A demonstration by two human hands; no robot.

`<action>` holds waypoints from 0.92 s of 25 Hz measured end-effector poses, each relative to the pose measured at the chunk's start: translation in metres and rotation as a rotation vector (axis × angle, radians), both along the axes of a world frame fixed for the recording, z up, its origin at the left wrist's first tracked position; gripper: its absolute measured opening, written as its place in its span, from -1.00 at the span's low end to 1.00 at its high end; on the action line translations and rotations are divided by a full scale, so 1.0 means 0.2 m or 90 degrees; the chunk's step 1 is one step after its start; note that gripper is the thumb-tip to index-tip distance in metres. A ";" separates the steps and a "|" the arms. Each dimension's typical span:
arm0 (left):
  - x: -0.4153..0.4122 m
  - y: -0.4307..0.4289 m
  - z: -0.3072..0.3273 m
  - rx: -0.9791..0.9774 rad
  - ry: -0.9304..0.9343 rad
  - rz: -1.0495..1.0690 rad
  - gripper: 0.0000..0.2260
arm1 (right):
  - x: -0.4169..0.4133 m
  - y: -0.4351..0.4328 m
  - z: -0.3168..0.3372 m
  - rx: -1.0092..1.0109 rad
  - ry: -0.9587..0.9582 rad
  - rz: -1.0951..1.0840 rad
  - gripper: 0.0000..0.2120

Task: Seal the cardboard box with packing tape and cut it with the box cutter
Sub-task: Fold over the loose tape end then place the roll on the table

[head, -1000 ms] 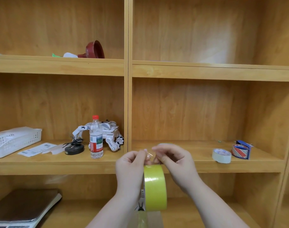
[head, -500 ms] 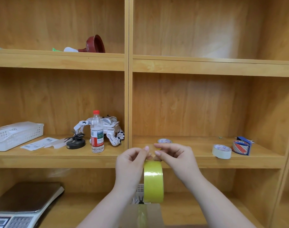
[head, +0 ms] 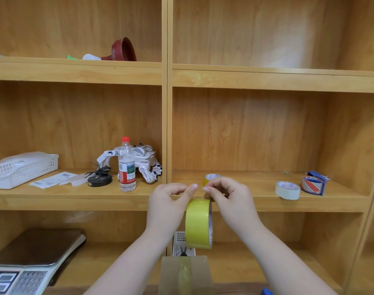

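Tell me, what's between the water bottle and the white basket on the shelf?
In the head view, between the water bottle and the white basket lie paper labels and a small black round stand.

Both forearms are bare from the bottom edge of the view up to the wrists; no sleeve, cuff, watch or bracelet shows on either one. The left hand [head: 169,206] wears no glove and no ring that can be seen. The right hand [head: 230,201] is likewise uncovered, its fingers free of rings. The fingernails [head: 194,186] are short, rounded and neatly kept, with a pale, glossy look; whether that is polish cannot be told. Nothing else of the person is in view.
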State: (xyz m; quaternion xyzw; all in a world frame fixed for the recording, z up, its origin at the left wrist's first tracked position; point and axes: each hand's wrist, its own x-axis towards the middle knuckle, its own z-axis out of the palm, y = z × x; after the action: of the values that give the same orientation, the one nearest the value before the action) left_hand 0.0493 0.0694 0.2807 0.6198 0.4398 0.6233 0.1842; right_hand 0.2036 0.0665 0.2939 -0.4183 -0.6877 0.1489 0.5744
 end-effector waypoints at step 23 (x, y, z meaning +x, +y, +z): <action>-0.01 0.11 -0.08 -0.133 0.095 -0.133 -0.94 | 0.01 0.14 -0.12 -0.102 0.010 0.000 -0.87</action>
State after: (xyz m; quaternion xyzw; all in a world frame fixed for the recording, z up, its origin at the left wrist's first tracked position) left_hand 0.0477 0.0918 0.2643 0.6840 0.4481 0.5039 0.2784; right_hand 0.2058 0.0948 0.2691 -0.4614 -0.6691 0.2067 0.5447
